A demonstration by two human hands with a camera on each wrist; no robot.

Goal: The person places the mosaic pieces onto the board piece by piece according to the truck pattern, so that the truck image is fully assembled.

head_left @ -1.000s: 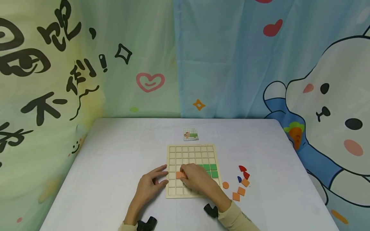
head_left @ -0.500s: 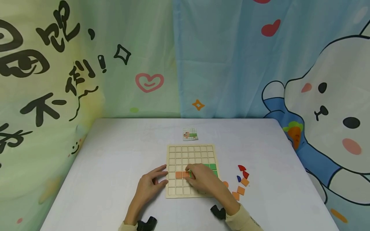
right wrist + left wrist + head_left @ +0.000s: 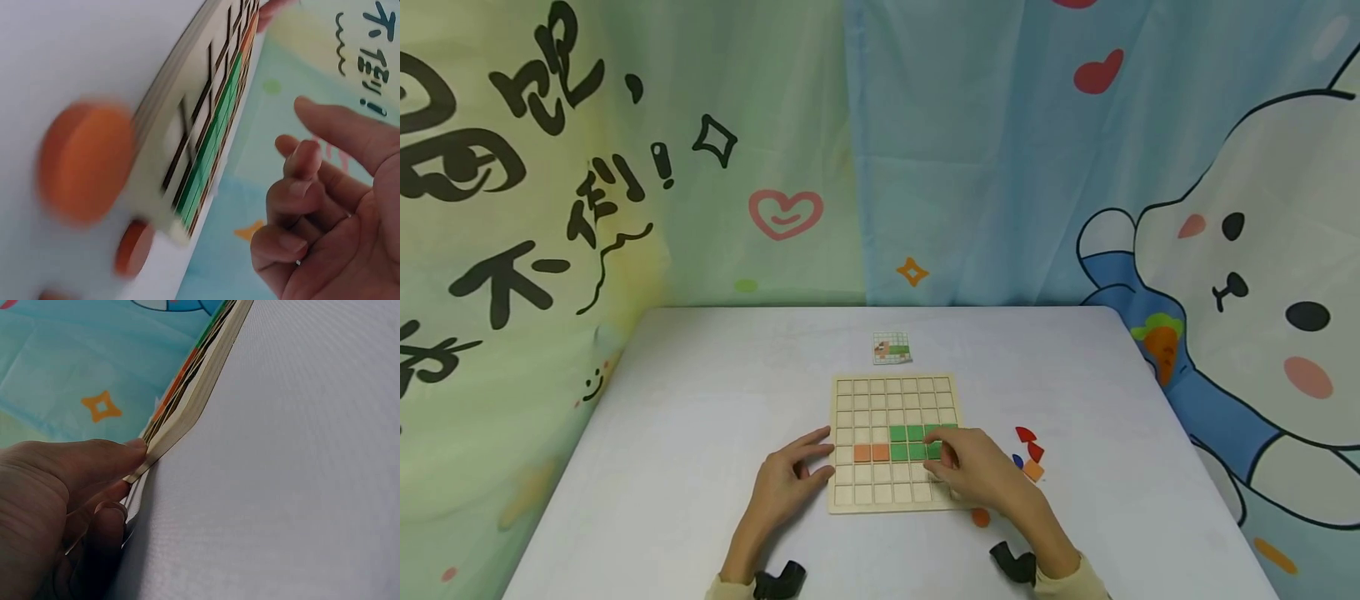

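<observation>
A wooden grid board [image 3: 895, 385] lies on the white table. Two orange squares [image 3: 871, 452] sit side by side in its cells, with a block of green squares [image 3: 907, 442] to their right. My left hand [image 3: 790, 483] rests against the board's left edge, thumb and index finger spread along it; the left wrist view shows its fingertips touching the wood [image 3: 194, 403]. Over the right end of the green squares hovers my right hand [image 3: 981, 467], fingers loosely bent. In the right wrist view its thumb and fingers [image 3: 300, 237] are apart, with nothing between them.
Right of the board lie red pieces [image 3: 1036, 452], a blue piece [image 3: 1017, 461], an orange square [image 3: 1033, 471] and an orange disc [image 3: 981, 517]. My right forearm hides part of that area. A small patterned card [image 3: 892, 348] lies behind the board.
My right hand has moved right, from the orange squares across the green ones, uncovering both. Its forearm now hides some loose orange squares. The left hand has stayed at the board's edge.
</observation>
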